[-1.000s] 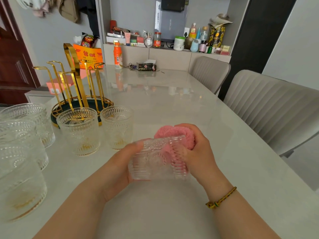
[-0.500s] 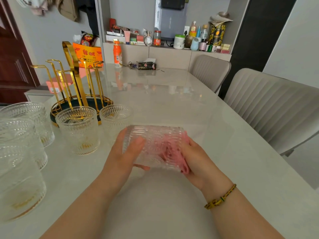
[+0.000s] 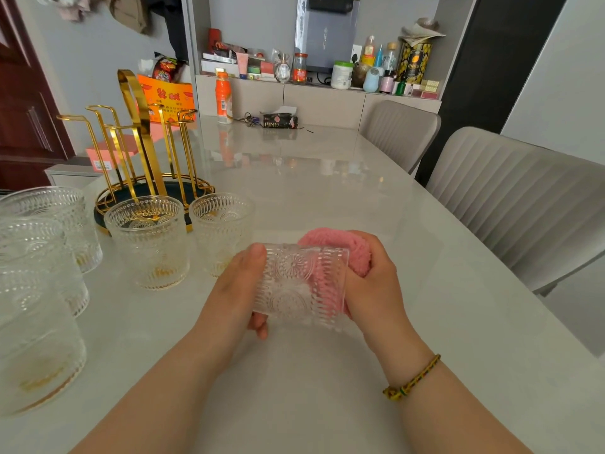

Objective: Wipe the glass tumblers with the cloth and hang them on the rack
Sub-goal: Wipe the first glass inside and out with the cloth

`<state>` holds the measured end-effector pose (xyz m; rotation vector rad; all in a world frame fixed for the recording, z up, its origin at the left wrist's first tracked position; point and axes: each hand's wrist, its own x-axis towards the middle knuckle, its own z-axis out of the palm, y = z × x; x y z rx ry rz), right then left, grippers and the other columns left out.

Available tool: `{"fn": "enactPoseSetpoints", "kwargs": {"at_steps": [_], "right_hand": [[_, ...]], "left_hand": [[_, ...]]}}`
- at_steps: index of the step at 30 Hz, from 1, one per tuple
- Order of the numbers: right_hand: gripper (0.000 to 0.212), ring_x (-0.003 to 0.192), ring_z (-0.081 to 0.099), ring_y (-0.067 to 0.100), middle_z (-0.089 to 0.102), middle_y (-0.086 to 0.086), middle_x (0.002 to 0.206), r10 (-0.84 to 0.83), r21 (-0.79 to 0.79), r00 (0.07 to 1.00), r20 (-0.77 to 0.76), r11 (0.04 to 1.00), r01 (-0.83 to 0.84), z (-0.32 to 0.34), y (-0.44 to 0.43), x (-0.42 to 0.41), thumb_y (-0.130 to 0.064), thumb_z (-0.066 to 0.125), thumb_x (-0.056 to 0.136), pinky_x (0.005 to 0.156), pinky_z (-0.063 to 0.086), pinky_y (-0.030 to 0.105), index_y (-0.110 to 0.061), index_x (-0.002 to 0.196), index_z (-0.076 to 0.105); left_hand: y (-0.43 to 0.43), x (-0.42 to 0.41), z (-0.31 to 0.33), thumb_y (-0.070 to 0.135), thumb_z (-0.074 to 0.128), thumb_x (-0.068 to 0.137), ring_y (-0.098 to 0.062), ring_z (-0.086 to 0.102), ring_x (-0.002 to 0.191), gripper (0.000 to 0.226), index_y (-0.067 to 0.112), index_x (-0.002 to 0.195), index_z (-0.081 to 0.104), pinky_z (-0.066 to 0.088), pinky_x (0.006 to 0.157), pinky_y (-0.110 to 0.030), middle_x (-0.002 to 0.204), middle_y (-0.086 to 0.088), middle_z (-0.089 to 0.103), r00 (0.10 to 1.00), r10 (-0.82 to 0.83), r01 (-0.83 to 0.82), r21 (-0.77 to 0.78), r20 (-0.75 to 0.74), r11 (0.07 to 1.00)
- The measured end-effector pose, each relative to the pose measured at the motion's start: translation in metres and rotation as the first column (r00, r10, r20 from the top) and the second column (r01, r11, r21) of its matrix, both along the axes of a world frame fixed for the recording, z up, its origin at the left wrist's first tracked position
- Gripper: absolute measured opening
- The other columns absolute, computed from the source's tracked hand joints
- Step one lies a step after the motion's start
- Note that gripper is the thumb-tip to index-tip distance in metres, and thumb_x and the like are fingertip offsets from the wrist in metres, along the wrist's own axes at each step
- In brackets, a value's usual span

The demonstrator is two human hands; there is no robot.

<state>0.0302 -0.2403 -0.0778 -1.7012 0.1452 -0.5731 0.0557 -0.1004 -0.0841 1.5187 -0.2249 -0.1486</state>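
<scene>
An embossed glass tumbler lies on its side above the table, its base gripped by my left hand. My right hand holds a pink cloth, part of it pushed into the tumbler's mouth and part bulging out above my fingers. Several more tumblers stand upright at the left, the nearest two being one in front of the rack and one beside it. The gold rack stands behind them with bare prongs.
The pale table stretches away to an orange bottle, keys and a dark tissue pack. Two grey chairs line the right edge. A cluttered shelf runs along the far wall.
The tumbler has been turned in my hands and shifted slightly. The cloth, which half a second ago was mostly inside the glass, now bulges out above my right hand again.
</scene>
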Motion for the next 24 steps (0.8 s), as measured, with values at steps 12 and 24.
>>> {"fn": "enactPoseSetpoints", "kwargs": {"at_steps": [12, 24], "right_hand": [[0.019, 0.069, 0.061, 0.005, 0.066, -0.012, 0.072, 0.022, 0.079, 0.999, 0.035, 0.997, -0.024, -0.001, -0.001, 0.0, -0.009, 0.069, 0.075, 0.066, 0.051, 0.022, -0.025, 0.082, 0.063], [0.016, 0.069, 0.063, 0.008, 0.067, -0.005, 0.081, 0.114, 0.082, 0.993, 0.011, 0.99, -0.115, 0.004, -0.002, -0.001, -0.01, 0.063, 0.081, 0.057, 0.049, 0.015, -0.025, 0.087, 0.062]], "left_hand": [[0.005, -0.001, 0.005, 0.075, 0.049, 0.061, -0.015, 0.062, 0.068, 0.054, 0.034, 0.094, 0.058, 0.049, 0.04, -0.025, 0.091, 0.0, 0.066, 0.995, -0.055, 0.052, -0.036, -0.08, 0.998], [-0.002, -0.001, -0.001, 0.051, 0.055, 0.068, -0.01, 0.056, 0.044, 0.032, 0.026, 0.087, 0.06, 0.041, 0.034, -0.023, 0.059, 0.003, 0.063, 0.996, 0.023, -0.007, -0.181, 0.085, 0.983]]}}
